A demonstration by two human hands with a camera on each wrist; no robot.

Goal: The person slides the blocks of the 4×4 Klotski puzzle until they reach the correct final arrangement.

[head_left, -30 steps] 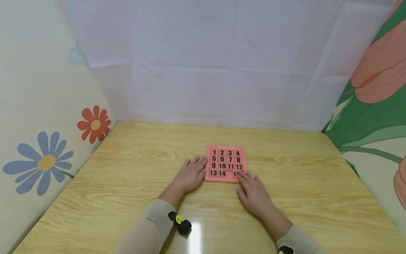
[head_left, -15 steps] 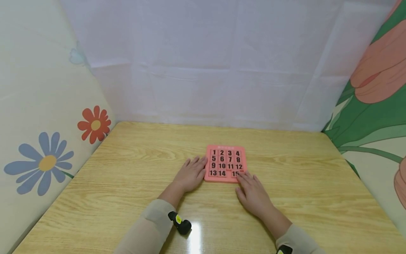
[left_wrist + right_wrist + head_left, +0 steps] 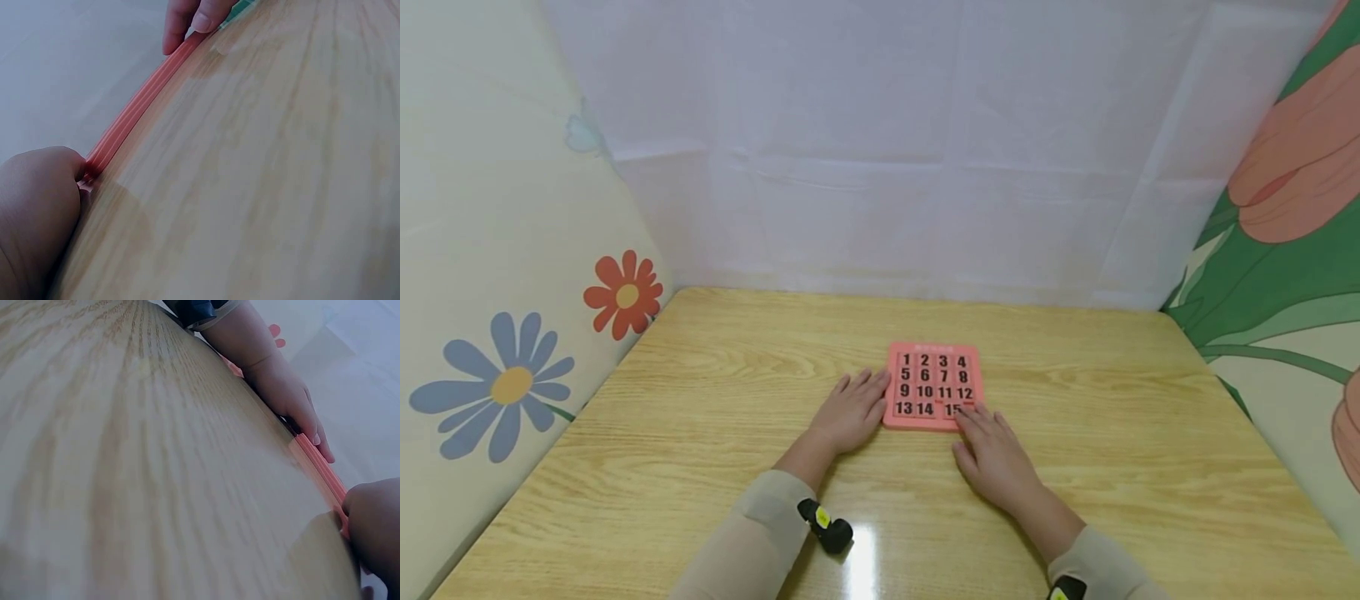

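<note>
A pink number slide puzzle (image 3: 931, 423) lies flat on the table, its black-numbered tiles running in order from 1 at the top left. In the bottom row, tile 15 (image 3: 951, 410) sits a little right of tile 14 (image 3: 925, 409), with narrow gaps beside it. My left hand (image 3: 848, 412) rests against the frame's left edge, fingers fairly straight. A fingertip of my right hand (image 3: 1000, 457) touches tile 15 and partly covers it; the other fingers extend over the lower right corner. Both wrist views show the puzzle's thin pink side (image 3: 140, 103) between the two hands.
The wooden table (image 3: 737, 350) surrounds the puzzle. A white cloth (image 3: 880, 167) hangs behind it, with flower-printed panels (image 3: 497, 250) at the sides. A black wrist camera (image 3: 831, 532) is strapped to the left sleeve.
Tile 15 has slid left toward tile 14, with my right hand moving slightly left along with it. My left hand has stayed in place at the frame's edge.
</note>
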